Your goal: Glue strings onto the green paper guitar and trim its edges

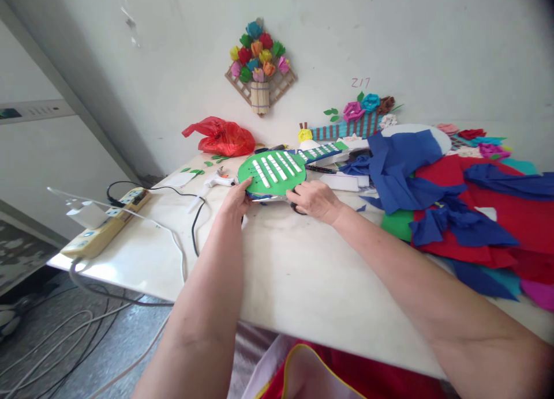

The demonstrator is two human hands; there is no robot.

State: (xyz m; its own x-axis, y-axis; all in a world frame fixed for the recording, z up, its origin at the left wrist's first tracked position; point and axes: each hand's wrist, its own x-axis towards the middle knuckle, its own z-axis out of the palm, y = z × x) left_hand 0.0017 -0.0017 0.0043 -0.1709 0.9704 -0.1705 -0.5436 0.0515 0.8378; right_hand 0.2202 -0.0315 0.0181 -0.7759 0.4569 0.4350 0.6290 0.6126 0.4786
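The left hand (238, 200) grips the near left edge of a green oval piece (272, 183), thumb on top and fingers tucked under. The right hand (315, 200) is curled around the dark loops of what look like scissors (296, 207), just beside the oval's near right edge; whether its fingers also touch the oval, I cannot tell. The piece is tilted above the desk (303, 283), between the 2 hands. It carries 5 white strips and blue edging, and a narrow green neck (322, 151) with more white bars reaches back to the right.

A black pen (319, 169) lies near the neck. Left of the oval is a white glue gun (215, 181), with green leaf cutouts (197, 172) and a crumpled red plastic bag (227, 139) behind it. A black cord (197, 226) runs to a cream power strip (97, 237) at the desk's left edge, where a white adapter (86, 213) is plugged in.

To the right, blue crepe paper (396, 162) is heaped over red sheets (467, 191). Against the wall (173, 53) stands a striped panel (346, 129) with paper flowers; above hangs a basket of colourful blooms (260, 97).
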